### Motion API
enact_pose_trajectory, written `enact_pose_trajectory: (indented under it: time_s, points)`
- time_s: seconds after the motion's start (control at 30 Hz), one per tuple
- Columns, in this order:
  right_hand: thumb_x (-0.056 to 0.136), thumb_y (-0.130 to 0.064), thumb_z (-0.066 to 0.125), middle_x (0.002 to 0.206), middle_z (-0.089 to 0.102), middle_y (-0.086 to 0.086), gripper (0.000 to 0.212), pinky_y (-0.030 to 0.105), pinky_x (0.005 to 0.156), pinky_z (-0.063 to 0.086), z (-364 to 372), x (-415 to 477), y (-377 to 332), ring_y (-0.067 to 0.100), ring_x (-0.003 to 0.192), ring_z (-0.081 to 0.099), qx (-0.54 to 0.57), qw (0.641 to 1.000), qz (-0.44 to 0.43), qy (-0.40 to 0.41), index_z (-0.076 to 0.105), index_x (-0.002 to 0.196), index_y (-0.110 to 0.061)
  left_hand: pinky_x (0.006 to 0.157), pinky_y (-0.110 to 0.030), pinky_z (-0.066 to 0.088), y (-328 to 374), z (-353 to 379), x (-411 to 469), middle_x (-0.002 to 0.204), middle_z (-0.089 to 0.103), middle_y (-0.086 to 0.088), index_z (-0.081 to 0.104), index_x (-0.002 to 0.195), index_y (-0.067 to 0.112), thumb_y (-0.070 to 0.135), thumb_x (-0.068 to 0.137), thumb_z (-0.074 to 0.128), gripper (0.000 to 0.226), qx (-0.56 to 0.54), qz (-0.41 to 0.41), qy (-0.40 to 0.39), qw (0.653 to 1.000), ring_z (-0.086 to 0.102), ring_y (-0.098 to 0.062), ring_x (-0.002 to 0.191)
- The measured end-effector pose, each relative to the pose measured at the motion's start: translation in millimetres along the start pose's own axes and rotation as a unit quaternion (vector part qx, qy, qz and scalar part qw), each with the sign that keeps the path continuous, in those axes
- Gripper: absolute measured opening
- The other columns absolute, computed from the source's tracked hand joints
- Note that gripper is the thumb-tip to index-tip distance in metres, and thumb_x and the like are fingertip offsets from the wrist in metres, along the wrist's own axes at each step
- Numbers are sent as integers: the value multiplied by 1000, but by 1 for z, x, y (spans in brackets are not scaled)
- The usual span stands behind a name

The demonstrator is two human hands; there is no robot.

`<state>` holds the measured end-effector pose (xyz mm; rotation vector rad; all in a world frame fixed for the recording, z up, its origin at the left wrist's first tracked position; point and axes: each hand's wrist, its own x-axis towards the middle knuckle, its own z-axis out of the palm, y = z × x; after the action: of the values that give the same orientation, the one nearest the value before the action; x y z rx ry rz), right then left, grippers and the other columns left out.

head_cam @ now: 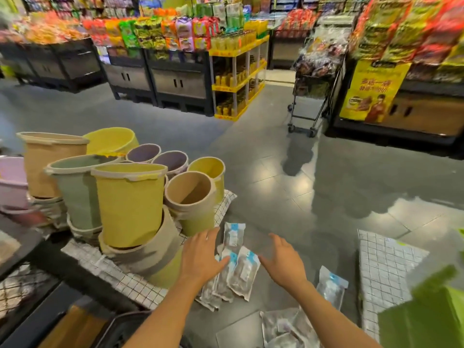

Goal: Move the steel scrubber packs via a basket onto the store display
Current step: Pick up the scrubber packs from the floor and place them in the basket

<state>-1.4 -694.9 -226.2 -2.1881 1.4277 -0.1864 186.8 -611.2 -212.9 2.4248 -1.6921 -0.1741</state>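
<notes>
Several clear steel scrubber packs with blue-and-white labels lie on the grey floor. A small heap of scrubber packs (242, 271) sits between my hands, one single pack (234, 234) lies just beyond it, and another pack (331, 287) lies to the right. More packs (283, 327) pile near the bottom edge. My left hand (202, 254) hovers over the left side of the heap with straight fingers, its thumb at a label. My right hand (285, 259) is spread open to the right of the heap, holding nothing. The dark basket rim (118, 325) shows at the bottom left.
Stacked yellow, green and tan plastic buckets (130, 202) stand on a checked cloth (130, 285) to my left. A checked bundle (384, 270) and a green bag (426, 320) lie at right. A loaded trolley (313, 79) and snack displays (175, 33) stand across the aisle.
</notes>
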Motion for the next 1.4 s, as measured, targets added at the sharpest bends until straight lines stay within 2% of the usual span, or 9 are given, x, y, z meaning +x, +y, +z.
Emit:
enact_pose_trajectory:
  time_s: [0.47,0.73,0.8,0.9,0.93,1.07,1.17,1.27,1.4]
  points:
    - [95,-45,47,145,40,3,62,30,101,35,23,112,17,21,131,40,-3,997,49,-59,27,145,-14,111,-30,26,-24,43,97,150,35,0,26,147,20,61,84,52,79,-14,-43,-75,996,33,-17,137]
    - [93,-37,52,138,45,9,62,32,98,36,67,202,14,26,125,44,-9,988,122,-98,27,145,-12,107,-33,32,-66,96,191,148,38,-3,28,147,17,55,87,47,73,-22,-32,-153,987,38,-19,133]
    - [93,-37,51,138,45,9,61,32,99,36,91,224,22,26,126,44,-13,984,134,-117,28,144,-11,103,-36,38,-77,120,209,141,47,-8,37,142,12,54,86,46,71,-21,-34,-166,985,46,-24,127]
    - [94,-40,50,142,43,8,63,32,102,33,140,254,47,25,129,40,-13,975,163,-150,26,145,-13,78,-37,54,-97,182,231,110,66,-15,58,120,2,49,79,46,63,-40,-32,-189,981,65,-31,95]
    - [94,-41,50,142,42,7,63,32,102,33,160,265,59,25,129,40,-12,973,171,-156,27,145,-14,78,-36,54,-104,205,239,110,66,-14,57,121,3,50,79,45,65,-38,-33,-199,979,65,-30,95]
    - [93,-42,53,143,42,7,63,35,101,36,252,306,112,27,129,41,-14,964,197,-180,27,144,-15,102,-35,37,-131,315,260,144,41,-8,28,146,10,50,86,54,77,-28,-44,-247,968,42,-25,129]
    - [93,-44,52,144,39,8,68,38,101,37,330,332,161,29,128,41,-33,960,194,-200,22,147,-15,106,-35,32,-146,408,268,149,34,-6,23,147,11,51,84,60,84,-26,-40,-257,965,30,-24,137]
    - [91,-45,54,144,38,10,73,42,99,38,408,352,206,31,128,40,-39,956,195,-216,21,147,-13,113,-35,14,-165,498,271,152,29,-9,19,148,9,53,83,61,89,7,-33,-293,955,26,-26,139]
    - [88,-47,59,146,34,13,80,45,99,38,497,367,256,32,131,37,-9,947,222,-231,19,147,-11,113,-40,24,-192,598,257,153,25,-14,14,149,6,54,83,59,93,11,-63,-321,945,24,-29,139]
